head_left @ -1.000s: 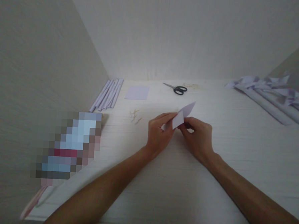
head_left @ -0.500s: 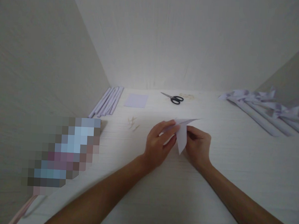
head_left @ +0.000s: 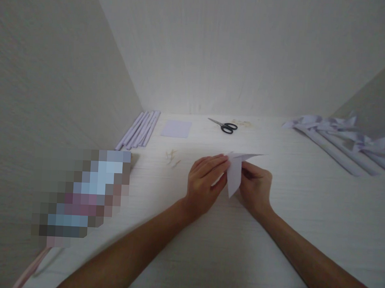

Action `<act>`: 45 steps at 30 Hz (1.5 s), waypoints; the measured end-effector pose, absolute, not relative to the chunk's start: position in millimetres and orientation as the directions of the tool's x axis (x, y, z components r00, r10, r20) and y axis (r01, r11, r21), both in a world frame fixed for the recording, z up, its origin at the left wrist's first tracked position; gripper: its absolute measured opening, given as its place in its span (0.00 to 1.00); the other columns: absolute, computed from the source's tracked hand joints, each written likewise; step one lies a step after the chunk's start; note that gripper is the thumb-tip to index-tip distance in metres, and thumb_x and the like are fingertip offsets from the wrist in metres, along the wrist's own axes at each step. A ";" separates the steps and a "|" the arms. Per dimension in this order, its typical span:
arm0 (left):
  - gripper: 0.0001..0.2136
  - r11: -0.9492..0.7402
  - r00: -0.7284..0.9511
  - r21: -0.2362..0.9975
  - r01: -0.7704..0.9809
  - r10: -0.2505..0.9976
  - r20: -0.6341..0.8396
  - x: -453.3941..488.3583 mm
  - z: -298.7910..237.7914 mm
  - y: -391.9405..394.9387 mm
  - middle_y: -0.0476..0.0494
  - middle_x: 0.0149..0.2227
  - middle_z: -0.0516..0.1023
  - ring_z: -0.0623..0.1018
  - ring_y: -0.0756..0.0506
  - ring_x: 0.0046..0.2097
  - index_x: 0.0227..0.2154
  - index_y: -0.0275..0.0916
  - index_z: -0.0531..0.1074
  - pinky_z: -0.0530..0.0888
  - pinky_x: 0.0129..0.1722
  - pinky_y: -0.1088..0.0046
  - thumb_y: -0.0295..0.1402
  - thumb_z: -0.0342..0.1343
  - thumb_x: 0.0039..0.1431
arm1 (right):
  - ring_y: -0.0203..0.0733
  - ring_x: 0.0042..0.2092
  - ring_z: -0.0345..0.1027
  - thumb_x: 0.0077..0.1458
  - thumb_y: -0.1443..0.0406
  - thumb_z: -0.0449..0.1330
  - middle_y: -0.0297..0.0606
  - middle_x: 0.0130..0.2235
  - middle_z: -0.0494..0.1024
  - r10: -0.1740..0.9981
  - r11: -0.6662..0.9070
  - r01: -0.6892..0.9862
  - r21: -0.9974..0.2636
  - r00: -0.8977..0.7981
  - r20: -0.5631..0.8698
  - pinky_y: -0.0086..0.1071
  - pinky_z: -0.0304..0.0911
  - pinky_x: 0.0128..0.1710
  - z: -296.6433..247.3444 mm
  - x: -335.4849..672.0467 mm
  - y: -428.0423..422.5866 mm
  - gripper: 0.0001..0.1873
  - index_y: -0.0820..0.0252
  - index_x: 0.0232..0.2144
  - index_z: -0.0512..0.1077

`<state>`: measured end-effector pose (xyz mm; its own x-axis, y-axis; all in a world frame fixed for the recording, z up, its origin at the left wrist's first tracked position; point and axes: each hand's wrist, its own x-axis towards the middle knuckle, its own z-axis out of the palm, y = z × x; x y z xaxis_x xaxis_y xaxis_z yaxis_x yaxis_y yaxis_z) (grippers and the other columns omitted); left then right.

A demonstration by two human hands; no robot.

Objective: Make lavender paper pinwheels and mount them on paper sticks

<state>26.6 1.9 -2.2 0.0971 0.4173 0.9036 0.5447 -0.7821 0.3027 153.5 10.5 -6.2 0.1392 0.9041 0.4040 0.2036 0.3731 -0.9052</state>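
Observation:
A folded sheet of white paper [head_left: 234, 177] is held up off the table between my two hands. One pointed flap hangs down and another sticks out to the right. My left hand [head_left: 206, 181] grips its left side, fingers over the top and thumb underneath. On the right edge, my right hand [head_left: 256, 186] pinches the paper with curled fingers; its fingertips are partly hidden behind the flap. Beyond my hands lie black-handled scissors [head_left: 224, 125], blades pointing left.
Several rolled paper tubes [head_left: 140, 129] lie at the back left beside a square paper sheet [head_left: 176, 129]. Small tan bits [head_left: 172, 157] are scattered nearby. At the right lie paper pinwheels [head_left: 325, 125] on tube sticks. A pixelated object [head_left: 90, 190] stands at the left.
The fingers of my left hand have shifted slightly on the paper, and its right-pointing flap now reaches a little further right. My right hand has barely moved.

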 end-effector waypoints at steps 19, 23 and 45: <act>0.11 -0.731 0.079 0.355 0.582 0.486 0.871 27.5 -4.9 3.1 0.40 0.39 0.76 0.74 0.48 0.43 0.36 0.36 0.71 0.71 0.41 0.69 0.24 0.54 0.48 | 0.35 0.26 0.65 0.45 0.73 0.51 0.35 0.26 0.75 0.892 0.413 0.440 -0.798 -0.016 0.453 0.28 0.61 0.26 -1.5 153.0 7.8 0.11 0.62 0.27 0.73; 0.10 -0.734 0.077 0.353 0.580 0.481 0.874 28.3 -4.9 3.3 0.41 0.39 0.76 0.74 0.48 0.42 0.36 0.37 0.71 0.71 0.41 0.69 0.25 0.54 0.48 | 0.35 0.25 0.64 0.43 0.73 0.53 0.34 0.24 0.73 0.882 0.422 0.433 -0.796 0.008 0.472 0.28 0.60 0.26 -3.8 153.9 8.9 0.09 0.61 0.26 0.72; 0.19 -0.673 0.060 0.360 0.646 0.515 0.855 30.5 -6.7 1.8 0.42 0.39 0.76 0.74 0.48 0.41 0.45 0.36 0.63 0.70 0.41 0.70 0.28 0.55 0.47 | 0.33 0.24 0.66 0.45 0.72 0.53 0.32 0.24 0.75 0.895 0.400 0.348 -0.848 0.054 0.444 0.27 0.61 0.25 -3.9 152.3 11.0 0.08 0.60 0.27 0.72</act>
<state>30.5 1.8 -6.7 0.0604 0.5151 0.8550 0.6462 -0.6731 0.3598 152.3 11.0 -3.9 0.0544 0.8945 0.4437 0.3478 0.3995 -0.8482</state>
